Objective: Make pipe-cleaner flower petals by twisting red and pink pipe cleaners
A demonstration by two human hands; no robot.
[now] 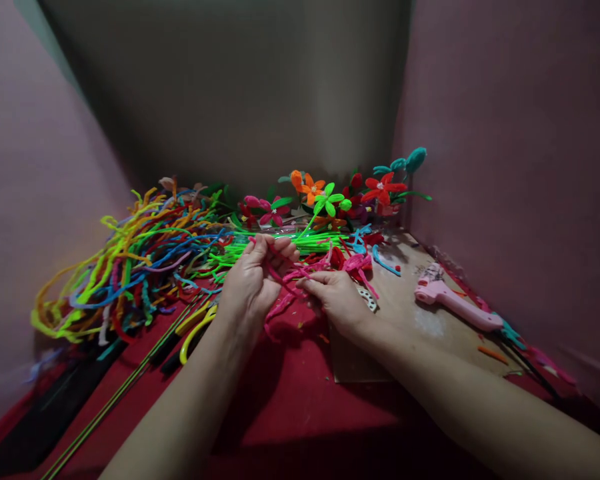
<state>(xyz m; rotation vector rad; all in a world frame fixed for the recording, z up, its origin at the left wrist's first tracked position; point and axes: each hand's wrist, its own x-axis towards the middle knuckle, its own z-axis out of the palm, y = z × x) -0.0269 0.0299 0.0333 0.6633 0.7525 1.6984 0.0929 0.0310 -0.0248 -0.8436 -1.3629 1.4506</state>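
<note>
My left hand (250, 277) is turned palm up, its thumb and fingers closed on a pink pipe cleaner (276, 275) that runs across the palm. My right hand (339, 297) pinches pink pipe cleaner between thumb and forefinger, just right of the left hand. Whether both hands hold the same strand is unclear. More pink fuzzy strands hang down between the hands. Behind the right hand lie shaped pink pieces (357, 263). Bright green pipe cleaners (323, 244) are bundled just beyond my fingers.
A heap of multicoloured pipe cleaners (125, 273) lies left, near yellow-handled pliers (197, 333) and thin green stems (125, 387). At right, a pink glue gun (460, 307) rests on a brown board (415, 327). Finished fuzzy flowers (329, 200) line the back, before the wall.
</note>
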